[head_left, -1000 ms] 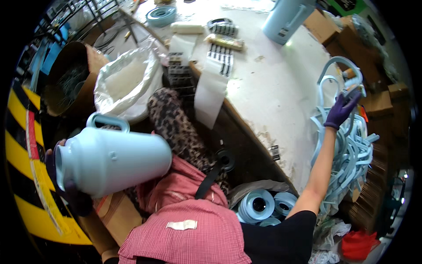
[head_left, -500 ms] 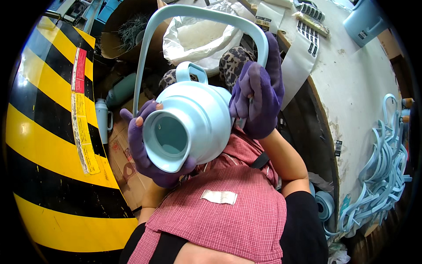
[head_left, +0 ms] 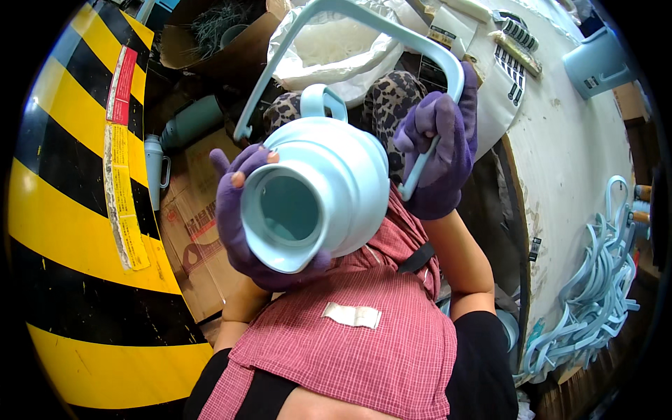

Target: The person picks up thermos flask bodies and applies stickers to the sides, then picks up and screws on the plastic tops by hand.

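Note:
A light-blue plastic pot body (head_left: 353,185) lies tilted over my lap, its round mouth and pouring lip toward me. A small loop handle stands on its far side. My left hand (head_left: 234,224), in a purple glove with some bare fingertips, is closed around the rim and underside. My right hand (head_left: 448,150), also gloved in purple, grips one side of a long light-blue U-shaped carrying handle (head_left: 413,42). That handle arches beyond the pot. Its left end hangs free near my left fingers, and its right end pokes out below my right hand, close to the pot's side.
A bench (head_left: 560,147) on the right carries a heap of blue handles (head_left: 595,280), label sheets and a blue pot (head_left: 595,63). Ahead are a white-lined container (head_left: 329,59) and a cardboard box (head_left: 189,45). A yellow-black striped panel (head_left: 63,231) stands at left, near flasks (head_left: 192,122).
My right hand has moved right with the carrying handle, away from the pot. The handle's left end has risen from beside the pot's mouth. My left hand still holds the pot.

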Available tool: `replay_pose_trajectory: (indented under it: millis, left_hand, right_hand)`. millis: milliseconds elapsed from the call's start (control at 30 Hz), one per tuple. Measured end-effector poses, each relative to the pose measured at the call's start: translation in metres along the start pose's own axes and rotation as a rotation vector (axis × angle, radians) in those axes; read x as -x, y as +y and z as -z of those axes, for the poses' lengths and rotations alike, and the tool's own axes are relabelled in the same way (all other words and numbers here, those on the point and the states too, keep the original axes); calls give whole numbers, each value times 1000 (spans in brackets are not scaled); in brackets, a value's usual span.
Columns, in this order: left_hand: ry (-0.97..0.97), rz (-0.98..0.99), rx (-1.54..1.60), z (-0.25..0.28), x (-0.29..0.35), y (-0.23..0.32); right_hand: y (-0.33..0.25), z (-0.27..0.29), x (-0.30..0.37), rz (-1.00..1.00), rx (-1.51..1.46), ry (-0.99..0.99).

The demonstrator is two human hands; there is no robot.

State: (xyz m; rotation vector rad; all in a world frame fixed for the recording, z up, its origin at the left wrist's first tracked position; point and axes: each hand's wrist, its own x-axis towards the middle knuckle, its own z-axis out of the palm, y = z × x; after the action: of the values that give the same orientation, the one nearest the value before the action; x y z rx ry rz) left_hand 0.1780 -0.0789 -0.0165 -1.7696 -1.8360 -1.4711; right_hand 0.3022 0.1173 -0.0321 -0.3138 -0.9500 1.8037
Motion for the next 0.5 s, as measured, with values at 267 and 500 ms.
replay_pose_trajectory:
  millis: [267, 500]
  left_hand:
    - [436, -280, -83, -32, -3, 6]
    - [451, 1131, 1316, 20, 14, -15]
  right_hand:
    - [2, -11, 4, -187, 86, -189]
    - [-5, -18, 25, -76, 390, -248]
